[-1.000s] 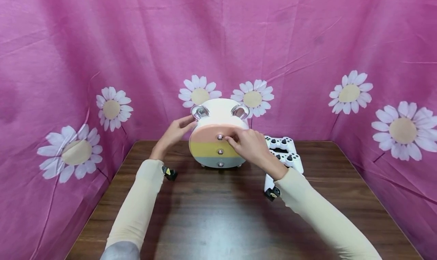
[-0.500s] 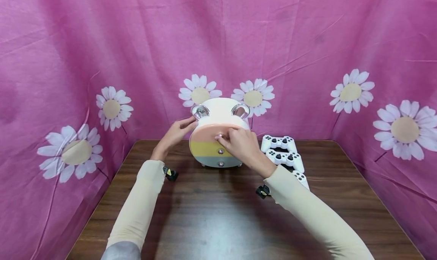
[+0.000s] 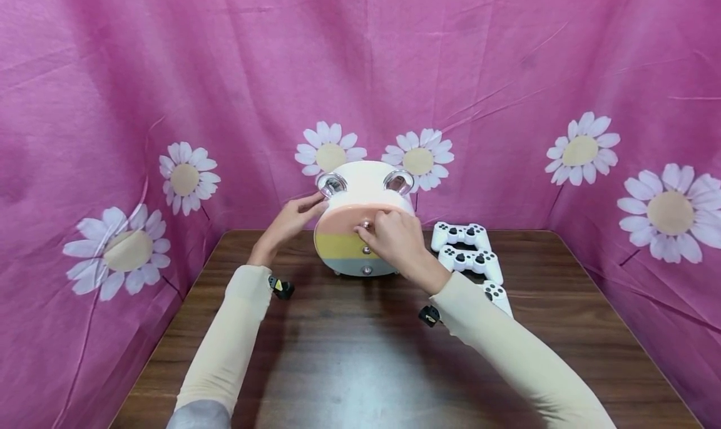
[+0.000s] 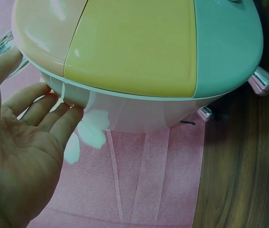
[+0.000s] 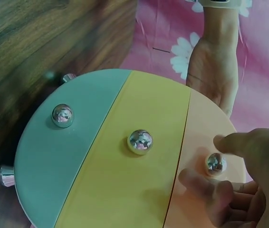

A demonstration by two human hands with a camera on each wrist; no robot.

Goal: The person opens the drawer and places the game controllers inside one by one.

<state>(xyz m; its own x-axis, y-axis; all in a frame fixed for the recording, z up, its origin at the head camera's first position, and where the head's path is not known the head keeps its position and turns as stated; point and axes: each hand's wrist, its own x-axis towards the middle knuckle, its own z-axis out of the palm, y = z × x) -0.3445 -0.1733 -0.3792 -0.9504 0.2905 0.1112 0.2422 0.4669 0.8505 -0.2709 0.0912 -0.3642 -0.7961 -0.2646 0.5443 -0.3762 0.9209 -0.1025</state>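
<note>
A small rounded white drawer chest [image 3: 363, 178] stands at the back of the table, with two silvery ear-like rings on top. Its front has a peach drawer [image 3: 340, 219], a yellow drawer [image 4: 132, 47] and a blue-green drawer [image 4: 227, 52], each with a shiny round knob. My left hand [image 3: 290, 221] rests its extended fingertips against the chest's left side, below the ear ring [image 3: 331, 185]. Thumb and forefinger of my right hand [image 3: 398, 238] curl around the top drawer's knob [image 5: 216, 164]. All three drawer fronts sit flush with one another.
Several white game controllers [image 3: 470, 261] lie in a column to the right of the chest, close to my right forearm; the nearest is partly covered by the sleeve. A pink curtain [image 3: 360, 72] with daisies hangs behind and beside the brown wooden table [image 3: 338, 354].
My right hand has shifted slightly left, bringing its thumb and forefinger around the top knob. More of the controllers shows now. My left hand stays against the chest's side.
</note>
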